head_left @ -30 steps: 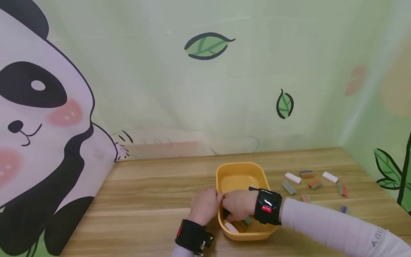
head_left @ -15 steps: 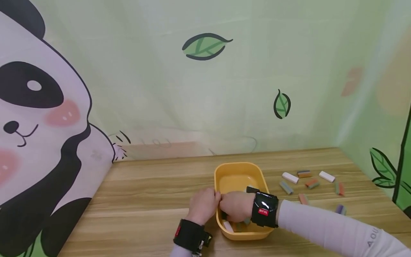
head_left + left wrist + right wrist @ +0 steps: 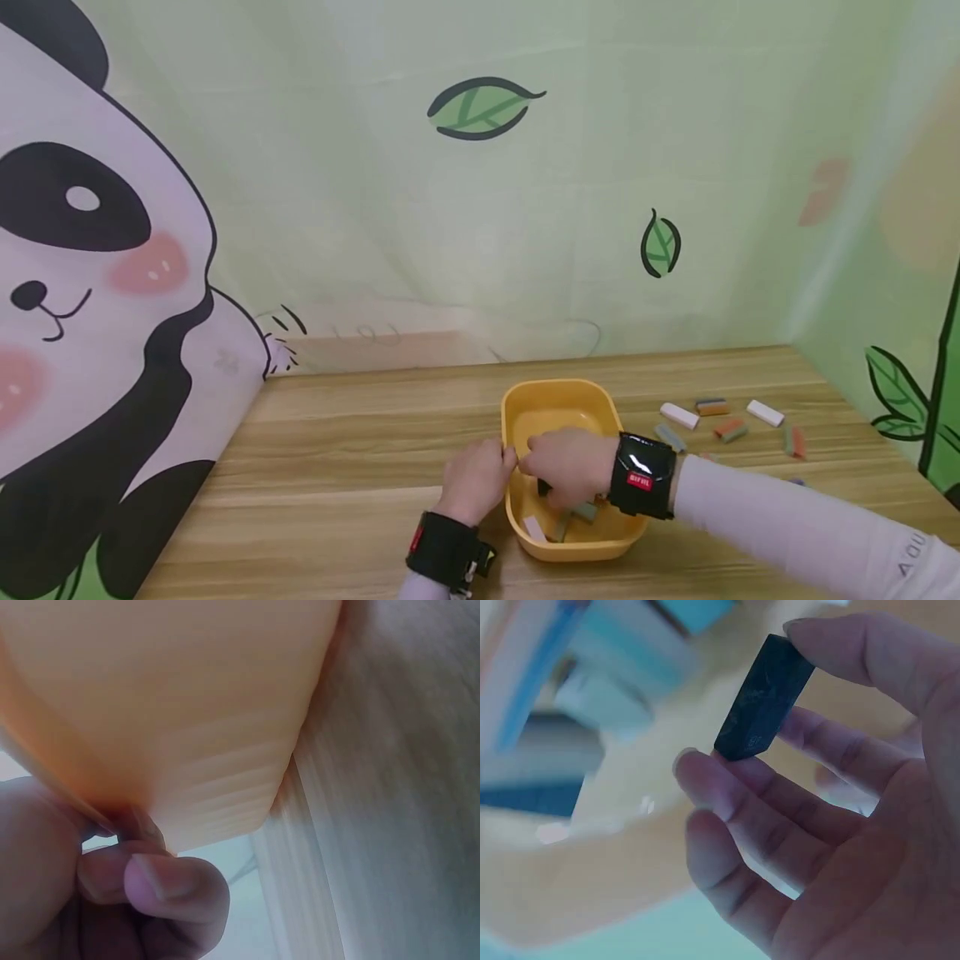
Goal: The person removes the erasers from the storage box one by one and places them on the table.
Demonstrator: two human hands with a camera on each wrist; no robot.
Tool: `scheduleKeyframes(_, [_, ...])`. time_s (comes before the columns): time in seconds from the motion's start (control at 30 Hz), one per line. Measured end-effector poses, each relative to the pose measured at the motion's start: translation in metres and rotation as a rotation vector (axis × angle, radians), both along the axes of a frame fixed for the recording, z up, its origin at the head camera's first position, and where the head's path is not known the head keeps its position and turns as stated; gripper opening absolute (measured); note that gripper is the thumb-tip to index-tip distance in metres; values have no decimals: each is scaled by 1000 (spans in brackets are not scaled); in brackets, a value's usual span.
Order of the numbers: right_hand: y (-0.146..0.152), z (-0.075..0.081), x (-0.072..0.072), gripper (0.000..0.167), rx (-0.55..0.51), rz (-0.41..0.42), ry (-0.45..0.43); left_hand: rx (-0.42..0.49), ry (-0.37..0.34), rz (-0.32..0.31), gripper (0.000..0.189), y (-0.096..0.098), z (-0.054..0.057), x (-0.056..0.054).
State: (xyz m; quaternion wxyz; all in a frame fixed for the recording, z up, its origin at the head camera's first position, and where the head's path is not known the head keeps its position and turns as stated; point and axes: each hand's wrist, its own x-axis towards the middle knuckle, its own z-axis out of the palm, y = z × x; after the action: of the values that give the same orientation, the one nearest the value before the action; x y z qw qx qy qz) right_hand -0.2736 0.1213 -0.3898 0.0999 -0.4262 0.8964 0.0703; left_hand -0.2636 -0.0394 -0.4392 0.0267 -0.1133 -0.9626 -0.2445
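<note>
Right-hand fingers (image 3: 716, 785) have shifted rightward, pinching a dark block (image 3: 763, 701).

The white-sleeved right forearm (image 3: 738, 496) is extended leftward from the right, while the white-sleeved left forearm (image 3: 423, 587) is angled upward from the bottom edge. The left hand (image 3: 476, 477) is bent into a grip, its fingers (image 3: 187, 892) curled. The right hand (image 3: 573, 467) is held in a pinch, its thumb (image 3: 855, 652) set opposite bent, partly spread fingertips (image 3: 712, 780). Whether the hands touch cannot be clearly told.
</note>
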Motion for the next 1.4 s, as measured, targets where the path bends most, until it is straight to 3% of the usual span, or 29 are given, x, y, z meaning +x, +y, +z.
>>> scheduleKeyframes(0.17, [18,30,-5,29,1,-33,8,10,-18,6,37,0,2,-2])
scheduleKeyframes(0.33, [41,57,-13,27,-75,-88,-5,18,-17,8,35,0,4,-2])
scheduleKeyframes(0.5, [73,70,-16,31,-157,-97,42,1,16,7,37,0,2,0])
scheduleKeyframes(0.73, [128,79,-6,36,-242,-179,135,1,6,5,37,1,1,0])
scheduleKeyframes(1.0, [187,68,18,36,-285,-335,151,-5,-10,7,36,3,2,-2])
scheduleKeyframes(1.2, [218,35,38,35,-322,-375,130,5,-6,14,36,2,2,-3])
scheduleKeyframes(1.4, [233,3,58,37,-293,-460,32,10,-1,4,36,2,0,-1])
